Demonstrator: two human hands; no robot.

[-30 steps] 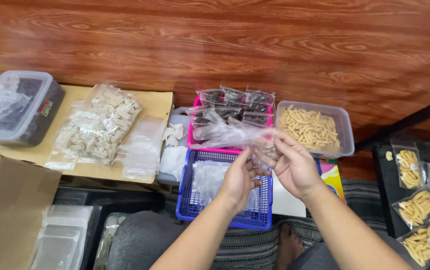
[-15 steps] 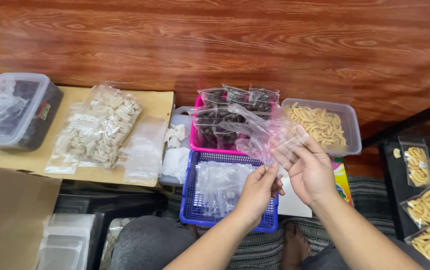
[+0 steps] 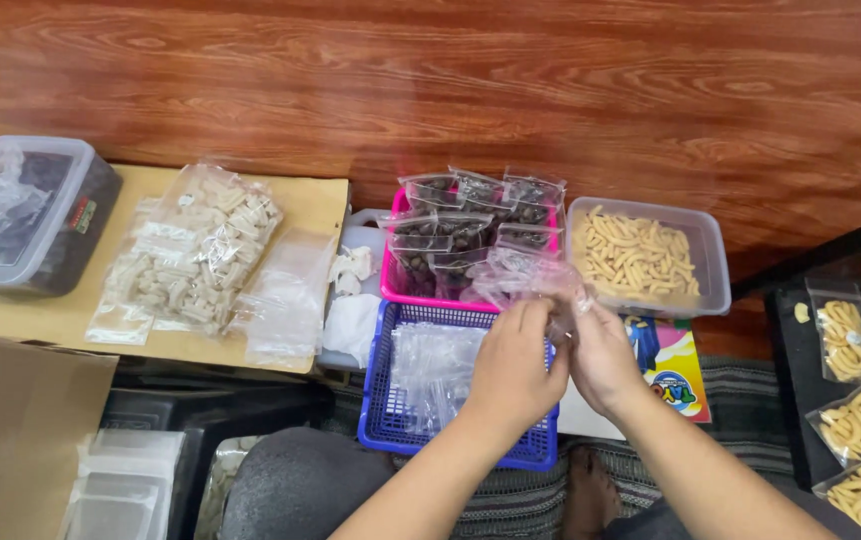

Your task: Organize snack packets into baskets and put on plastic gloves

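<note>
While hovering over the blue basket [image 3: 390,420], the left hand [image 3: 512,365] and right hand [image 3: 600,355] are both pinching an empty clear pouch [image 3: 520,275] just above its far rim. Thin film is looking slippery; fumbling could be dropping it among the dark-filled packets in the pink basket [image 3: 390,285] behind.

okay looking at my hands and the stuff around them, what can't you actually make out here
- Clear plastic bag, head view: see-through and crumpled, contents unreadable; the left hand and right hand cover its lower part.
- Blue basket: its right side is hidden under both hands.
- Filled snack pouches: cut off by the right edge.
- Cardboard box: cut off by the bottom left corner.
</note>
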